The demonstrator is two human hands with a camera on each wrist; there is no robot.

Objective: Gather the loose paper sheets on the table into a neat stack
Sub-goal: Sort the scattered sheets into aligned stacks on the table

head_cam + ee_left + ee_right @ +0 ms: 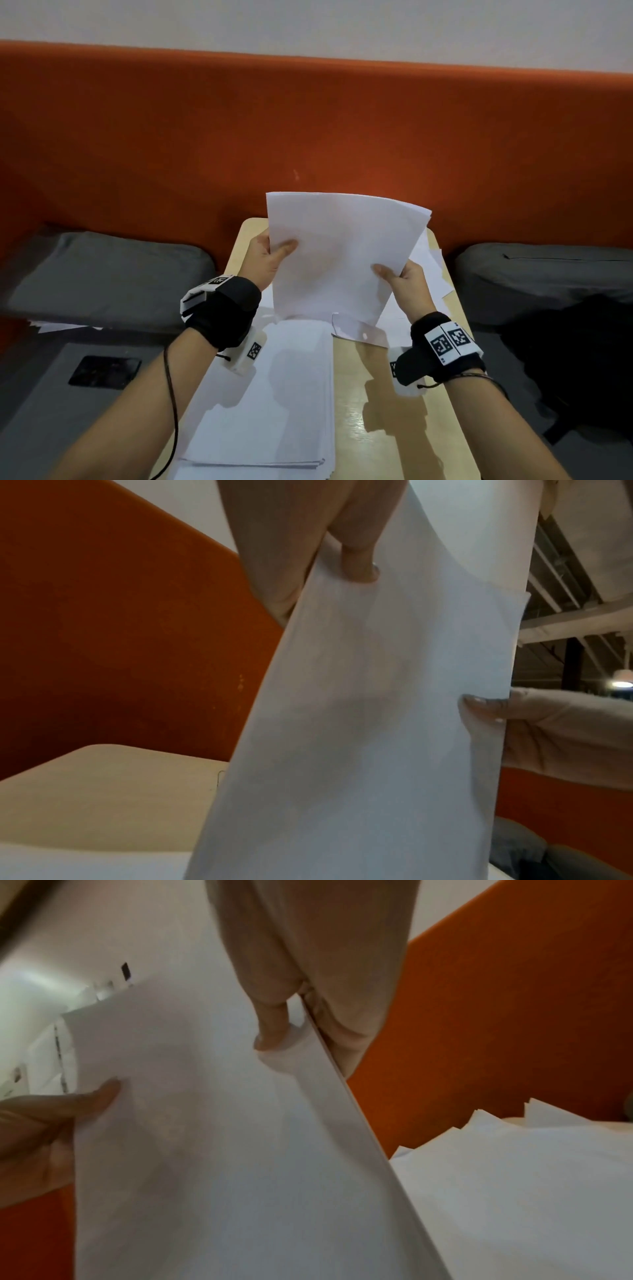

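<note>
Both hands up now: left hand (pixel 270 255) and right hand (pixel 406 277) pinch the sheaf (pixel 342 253) upright above the desk (pixel 394 411). Best loosen those fingers (pixel 359 561), tap its bottom edge square, then lay it on the stack (pixel 274 394).

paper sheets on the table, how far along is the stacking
Roughly midway. Done: a squared stack lies on the near table. In hand: both hands, left and right, pinch an upright bundle. Left: scattered sheets at the far right edge.

Loose sheets (pixel 428 263) crowding table's (pixel 383 428) far right
</note>
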